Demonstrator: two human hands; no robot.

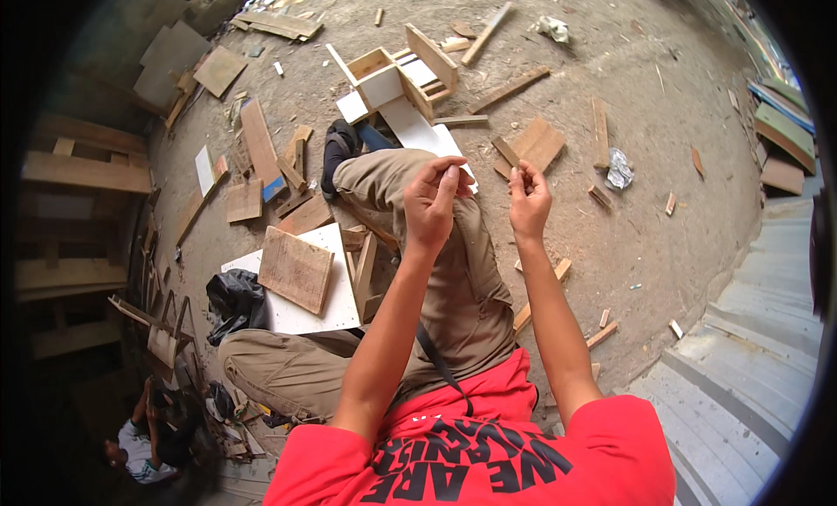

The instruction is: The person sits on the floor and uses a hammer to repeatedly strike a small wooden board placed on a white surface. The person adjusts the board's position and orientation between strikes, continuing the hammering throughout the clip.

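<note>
The ground (649,223) carries all parts. The wooden box frame (381,86) sits near 12 o'clock. The brown board (542,144), nearest the right hand, lies between 1 and 2 o'clock. The left hand (432,203) is raised near centre, the right hand (529,211) at 2 o'clock. A small wood block (505,151) shows at the board's 9 o'clock edge. Fingers: narrow, thumbs close; any thin item held cannot be confirmed. Steady both forearms; pinch lightly and evenly.
</note>
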